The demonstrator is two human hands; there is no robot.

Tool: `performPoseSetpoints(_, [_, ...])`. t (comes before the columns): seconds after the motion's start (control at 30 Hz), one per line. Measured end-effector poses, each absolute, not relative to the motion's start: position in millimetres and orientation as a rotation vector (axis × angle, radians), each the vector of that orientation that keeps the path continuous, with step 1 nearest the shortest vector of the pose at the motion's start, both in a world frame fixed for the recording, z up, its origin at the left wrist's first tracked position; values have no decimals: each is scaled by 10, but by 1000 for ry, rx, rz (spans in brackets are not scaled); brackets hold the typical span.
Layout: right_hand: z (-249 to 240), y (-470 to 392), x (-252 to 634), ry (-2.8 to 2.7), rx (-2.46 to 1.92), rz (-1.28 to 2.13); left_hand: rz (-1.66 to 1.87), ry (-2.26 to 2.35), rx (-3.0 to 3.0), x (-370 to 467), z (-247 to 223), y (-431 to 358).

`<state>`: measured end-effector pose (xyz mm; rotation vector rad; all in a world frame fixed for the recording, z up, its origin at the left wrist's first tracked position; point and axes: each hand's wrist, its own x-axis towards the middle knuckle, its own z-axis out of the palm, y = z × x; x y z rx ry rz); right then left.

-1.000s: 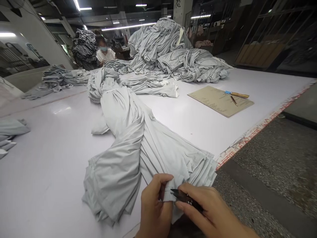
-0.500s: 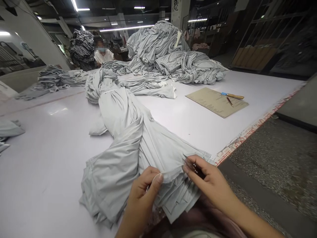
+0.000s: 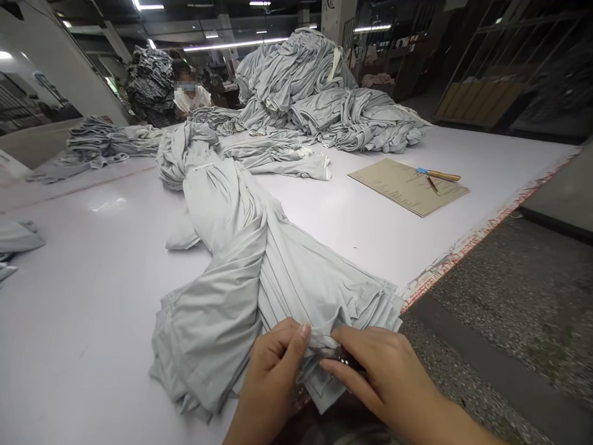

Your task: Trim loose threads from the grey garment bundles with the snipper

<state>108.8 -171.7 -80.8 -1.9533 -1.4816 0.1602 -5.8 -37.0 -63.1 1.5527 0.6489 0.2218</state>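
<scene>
A long bundle of pale grey garments [image 3: 296, 266] lies twisted on the white table, its layered hems spread at the near edge. My left hand [image 3: 278, 364] is closed, pinching a garment hem between thumb and forefinger. Close on its right, my right hand [image 3: 380, 364] is closed around small dark metal thread snips [image 3: 343, 360], mostly hidden in the palm. The tips of the snips are at the hem beside my left fingers; I cannot tell whether the blades touch a thread.
A large heap of grey garments [image 3: 296, 80] rises at the back of the table [image 3: 92, 309]. Brown cardboard [image 3: 393, 191] on the right carries a yellow-handled tool [image 3: 442, 175] and a pen [image 3: 432, 186]. A person [image 3: 191, 96] is beyond the far side.
My right hand has moved down and left, bringing the snips to the hem near my left fingers. My left hand keeps its pinch almost in place. The fabric between them has bunched up.
</scene>
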Motion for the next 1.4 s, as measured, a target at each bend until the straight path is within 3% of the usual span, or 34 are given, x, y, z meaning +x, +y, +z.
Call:
performPoseSetpoints(0.13, [-829, -1706, 1063, -1499, -1916, 42, 212, 677, 1577, -60, -643, -372])
performPoseSetpoints(0.3, [-831, -1779, 1137, -1382, -1982, 233, 224, 668, 1632, -45, -656, -417])
performPoseSetpoints(0.37, [-823, -1819, 1213, -1299, -2026, 218, 409, 698, 1718, -92, -610, -359])
performPoseSetpoints(0.5, [-802, -1909, 1386, -1145, -2051, 128, 1152, 650, 1523, -309, -390, 3])
performPoseSetpoints(0.57, [-796, -1944, 1445, -1080, -2043, 110, 1257, 467, 1321, -396, -270, 173])
performPoseSetpoints(0.7, [-784, -1962, 1467, -982, -2022, 127, 893, 593, 1480, -268, -265, 65])
performPoseSetpoints(0.8, [-762, -1941, 1433, -978, -2007, 158, 365, 609, 1907, 72, -537, -300])
performPoseSetpoints(0.87, [-745, -1931, 1412, -985, -2001, 185, 193, 600, 2098, 296, -753, -492])
performPoseSetpoints(1.0, [-742, -1951, 1404, -989, -1980, 209, 128, 582, 2105, 439, -944, -528])
performPoseSetpoints(1.13, [-809, -1969, 1398, -950, -1949, 279, 140, 567, 1777, 178, -779, -333])
performPoseSetpoints(1.23, [-872, -1895, 1332, -878, -1818, 445, 229, 604, 1488, -27, -649, -262])
performPoseSetpoints(1.4, [-890, -1624, 1148, -789, -1527, 712, 303, 579, 1614, -98, -674, -322])
